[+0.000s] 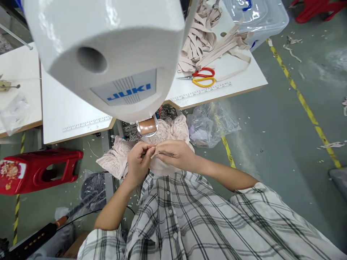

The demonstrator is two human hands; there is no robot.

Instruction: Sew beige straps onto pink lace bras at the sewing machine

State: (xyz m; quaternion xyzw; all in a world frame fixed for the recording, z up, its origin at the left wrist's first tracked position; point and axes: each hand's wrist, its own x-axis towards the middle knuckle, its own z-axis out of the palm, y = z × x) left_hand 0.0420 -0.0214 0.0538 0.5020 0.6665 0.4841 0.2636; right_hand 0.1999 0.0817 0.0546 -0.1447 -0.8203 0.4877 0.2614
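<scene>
Just in front of the sewing machine, my left hand and my right hand meet with fingertips pinched together. Both are closed on a narrow beige fabric edge, which shows between the fingers. It looks like part of the pale pink lace garment, though my fingers cover the join. The lace spreads on both sides of my hands and up under the machine head. The needle area behind the brown rounded guard is hidden.
Red-and-yellow-handled scissors lie on the white table at the right, beside a heap of beige strips. A clear plastic bin stands behind. A red stool is at the left, and a plastic bag hangs below the table edge.
</scene>
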